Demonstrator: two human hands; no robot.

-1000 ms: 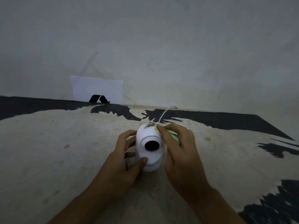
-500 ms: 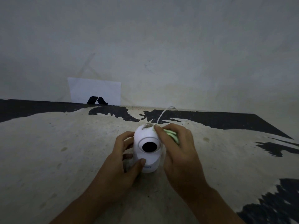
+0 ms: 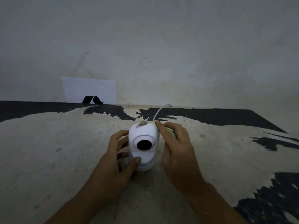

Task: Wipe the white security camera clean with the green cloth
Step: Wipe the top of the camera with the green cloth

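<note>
The camera (image 3: 143, 147) stands upright on the surface (image 3: 48, 151) between the 2 hands, its dark lens facing the viewer. The left hand (image 3: 113, 165) is wrapped around its left side: the thumb (image 3: 135, 162) presses the front of the base just below the lens, and the fingers (image 3: 119, 135) curl around the far left of the body. The right hand (image 3: 176, 152) is closed on the cloth (image 3: 170, 130), a small green patch showing just beyond its knuckles and along the index finger, which lies against the upper right of the camera's dome. How much of the cloth touches the camera cannot be told, since the hand covers most of it. A grey smudge (image 3: 141, 124) sits on top of the dome, just left of the right hand's fingertips. A thin white cable (image 3: 159, 111) runs from behind the camera, past the right hand, to the wall. Well beyond the left hand, a white card (image 3: 90, 88) with a black mark leans against the wall. The surface is pale with black patches.
</note>
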